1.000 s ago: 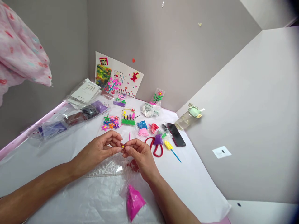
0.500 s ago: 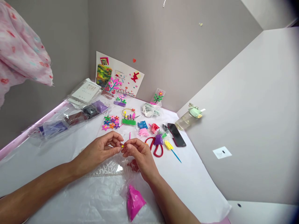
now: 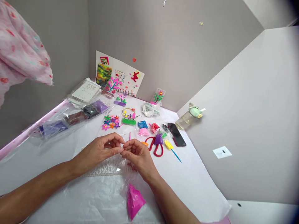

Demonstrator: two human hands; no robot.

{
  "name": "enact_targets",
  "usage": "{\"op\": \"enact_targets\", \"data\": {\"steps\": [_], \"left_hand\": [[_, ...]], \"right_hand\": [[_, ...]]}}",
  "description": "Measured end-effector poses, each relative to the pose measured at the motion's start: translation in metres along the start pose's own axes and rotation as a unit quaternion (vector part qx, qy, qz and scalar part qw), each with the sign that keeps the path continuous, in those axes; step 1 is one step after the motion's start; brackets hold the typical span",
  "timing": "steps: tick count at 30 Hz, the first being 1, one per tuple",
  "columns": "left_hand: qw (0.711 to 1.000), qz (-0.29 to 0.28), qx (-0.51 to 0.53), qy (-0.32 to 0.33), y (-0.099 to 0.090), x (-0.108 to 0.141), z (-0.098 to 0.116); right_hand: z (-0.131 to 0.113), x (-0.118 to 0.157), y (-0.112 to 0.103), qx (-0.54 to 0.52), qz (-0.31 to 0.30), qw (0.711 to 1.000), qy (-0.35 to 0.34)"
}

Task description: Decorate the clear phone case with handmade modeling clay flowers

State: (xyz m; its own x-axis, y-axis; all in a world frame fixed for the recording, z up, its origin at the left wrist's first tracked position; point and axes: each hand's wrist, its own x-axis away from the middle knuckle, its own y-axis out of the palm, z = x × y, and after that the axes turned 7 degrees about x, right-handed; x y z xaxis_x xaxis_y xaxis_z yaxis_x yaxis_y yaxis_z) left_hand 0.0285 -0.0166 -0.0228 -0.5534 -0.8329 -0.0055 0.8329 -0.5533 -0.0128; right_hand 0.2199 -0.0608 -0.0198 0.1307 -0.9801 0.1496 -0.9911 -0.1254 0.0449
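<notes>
My left hand (image 3: 106, 148) and my right hand (image 3: 137, 155) meet at their fingertips above the table, both in a pinch. Between the fingertips a bit of yellow clay showed a moment ago; the fingers now cover it. Beneath them lies a clear plastic sheet (image 3: 105, 168), and red clay (image 3: 132, 165) in a clear wrapping is partly hidden by my right hand. Nearer to me is a bright pink clay packet (image 3: 135, 202). Just beyond the fingertips lies a thin pink stick (image 3: 130, 136).
Right of my hands lie red-handled scissors (image 3: 158, 151), a purple clay packet (image 3: 158, 139), a yellow clay packet (image 3: 168, 145), a blue stick tool (image 3: 176, 156) and a phone (image 3: 177, 135). A bottle (image 3: 185, 120) stands by the wall. Clay flowers (image 3: 111, 122) lie behind my hands.
My right fingertips have closed over the bit of yellow clay, which no longer shows. Both hands stay in nearly the same place.
</notes>
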Motion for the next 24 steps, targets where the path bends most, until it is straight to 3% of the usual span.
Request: {"op": "enact_targets", "data": {"steps": [9, 24], "left_hand": [[1.0, -0.014, -0.006, -0.006, -0.0011, 0.0, -0.0015], [1.0, -0.011, 0.02, -0.011, -0.0037, -0.0014, -0.0067]], "right_hand": [[0.001, 0.001, 0.0011, -0.006, -0.014, 1.0, -0.019], [0.0014, -0.0013, -0.0041, -0.016, 0.018, 1.0, -0.009]]}}
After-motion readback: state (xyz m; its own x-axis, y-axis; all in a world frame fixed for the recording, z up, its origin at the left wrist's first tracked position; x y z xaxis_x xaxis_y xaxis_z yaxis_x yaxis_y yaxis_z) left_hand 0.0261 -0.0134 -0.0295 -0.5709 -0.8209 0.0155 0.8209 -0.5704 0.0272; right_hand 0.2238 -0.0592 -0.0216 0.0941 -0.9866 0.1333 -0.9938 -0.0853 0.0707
